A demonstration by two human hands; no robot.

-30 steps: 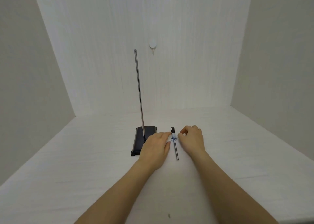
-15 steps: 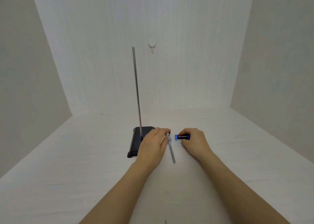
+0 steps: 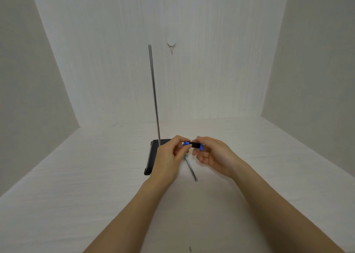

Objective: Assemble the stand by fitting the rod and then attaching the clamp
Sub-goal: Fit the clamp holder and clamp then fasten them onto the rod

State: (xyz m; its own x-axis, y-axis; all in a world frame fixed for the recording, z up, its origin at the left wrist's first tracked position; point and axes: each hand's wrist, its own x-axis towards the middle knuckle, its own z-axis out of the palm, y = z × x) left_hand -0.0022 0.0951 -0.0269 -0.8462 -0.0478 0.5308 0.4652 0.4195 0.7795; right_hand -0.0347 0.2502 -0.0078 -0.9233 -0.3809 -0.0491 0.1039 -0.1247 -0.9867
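A long metal rod point(image 3: 153, 91) stands upright in the black base point(image 3: 152, 156) at the middle of the table. Just right of the base, a small black clamp piece with blue knobs point(image 3: 194, 144) is lifted off the table. My left hand point(image 3: 169, 156) pinches its left blue end and my right hand point(image 3: 215, 154) pinches its right end. Below the hands a short metal rod point(image 3: 191, 169) lies on the table, its far end hidden under my left fingers.
The white table point(image 3: 76, 176) is enclosed by white walls at the back and both sides. A round white hook point(image 3: 171, 44) is fixed on the back wall. A small dark speck point(image 3: 190, 249) lies near the front edge.
My right hand picked the clamp piece up from beside the short rod, and both hands have risen and now hold it between them above the table.
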